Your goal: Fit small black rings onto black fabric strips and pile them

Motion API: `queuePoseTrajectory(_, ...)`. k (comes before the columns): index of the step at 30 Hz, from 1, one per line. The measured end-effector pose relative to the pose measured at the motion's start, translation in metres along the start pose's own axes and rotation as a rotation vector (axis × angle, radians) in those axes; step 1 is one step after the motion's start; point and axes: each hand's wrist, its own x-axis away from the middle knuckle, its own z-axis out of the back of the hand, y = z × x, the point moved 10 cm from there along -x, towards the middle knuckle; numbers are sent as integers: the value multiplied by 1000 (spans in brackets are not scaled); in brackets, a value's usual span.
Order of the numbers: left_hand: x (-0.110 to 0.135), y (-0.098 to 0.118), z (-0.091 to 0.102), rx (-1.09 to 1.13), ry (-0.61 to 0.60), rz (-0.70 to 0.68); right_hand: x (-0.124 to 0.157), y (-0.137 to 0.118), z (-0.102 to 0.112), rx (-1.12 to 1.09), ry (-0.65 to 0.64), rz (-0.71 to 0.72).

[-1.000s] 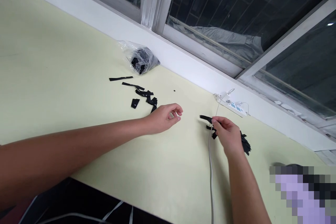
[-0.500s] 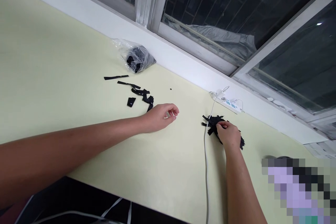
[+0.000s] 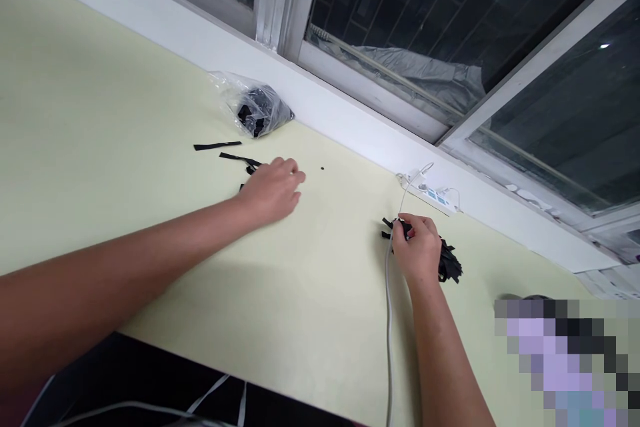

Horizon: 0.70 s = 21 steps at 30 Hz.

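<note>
My left hand (image 3: 274,190) is palm down over a group of black strips, its fingers bent and apart with nothing visible in them. It covers most of the strips beneath. One black strip (image 3: 235,157) shows beyond its far side, and another strip (image 3: 217,145) lies separately to the left. On the right, my right hand (image 3: 420,247) is over a pile of black strips (image 3: 451,263). Its thumb and fingers are closed together at the pile's left end, right beside a white cable (image 3: 389,320). What they pinch is hidden.
A clear plastic bag (image 3: 263,110) with black pieces inside lies by the wall. A white power strip (image 3: 435,195) sits at the table's back edge. Near the middle is a small black speck (image 3: 323,168). A blurred lilac and black patch (image 3: 555,353) covers the lower right.
My left hand has moved left and away from me, onto the black strips. My right hand has shifted left along the pile toward the cable, uncovering the pile's right part.
</note>
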Motion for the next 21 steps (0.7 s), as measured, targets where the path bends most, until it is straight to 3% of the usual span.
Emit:
queuePoseTrajectory(3,-1,-28,-16,-125,-179,120,1,-3,-5,-11,-30,14)
queuePoseTrajectory(6,-2,-32,-24,-109,-212,105,2,-4,-6,-8,-46,7)
queuePoseTrajectory(10,-5,-25,-19,-159,-150,45,2,-6,-6,-20,-39,17)
queuePoseTrajectory(16,-7,-11,11,-171,40,15,4,-13,-9,-26,-39,57)
queuePoseTrajectory(21,-5,0,25,-112,128,-18,5,-17,-9,-56,-29,72)
